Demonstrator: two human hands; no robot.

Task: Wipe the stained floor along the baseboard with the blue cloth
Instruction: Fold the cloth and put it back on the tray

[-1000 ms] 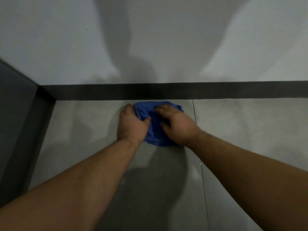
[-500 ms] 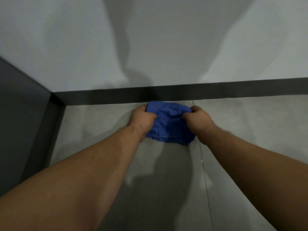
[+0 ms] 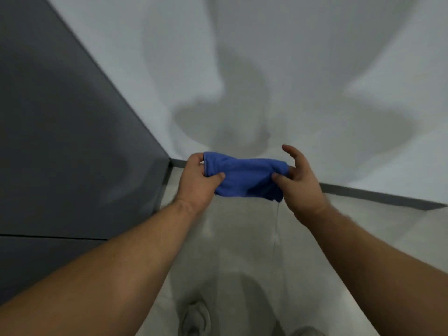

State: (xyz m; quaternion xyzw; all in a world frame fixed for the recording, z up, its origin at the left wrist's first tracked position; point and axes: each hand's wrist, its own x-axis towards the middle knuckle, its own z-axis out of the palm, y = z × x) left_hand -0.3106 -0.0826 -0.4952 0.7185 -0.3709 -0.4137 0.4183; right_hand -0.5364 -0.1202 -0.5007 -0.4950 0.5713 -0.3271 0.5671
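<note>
The blue cloth (image 3: 244,177) hangs bunched in the air between my two hands, lifted off the grey tiled floor (image 3: 244,226). My left hand (image 3: 197,183) grips its left end in a closed fist. My right hand (image 3: 299,180) pinches its right end between thumb and lower fingers, with the index finger raised and spread. The dark baseboard (image 3: 378,194) runs along the foot of the white wall behind the cloth, partly hidden by it and by my hands.
A dark grey panel (image 3: 63,132) stands on the left and meets the white wall (image 3: 315,69) in a corner just behind my left hand. A tile joint (image 3: 276,229) runs down the floor. A grey shoe (image 3: 195,318) shows at the bottom edge.
Both hands gathered the cloth from the floor by the baseboard and lifted it into the air. The view has risen and tilted, so the shoes now show below.
</note>
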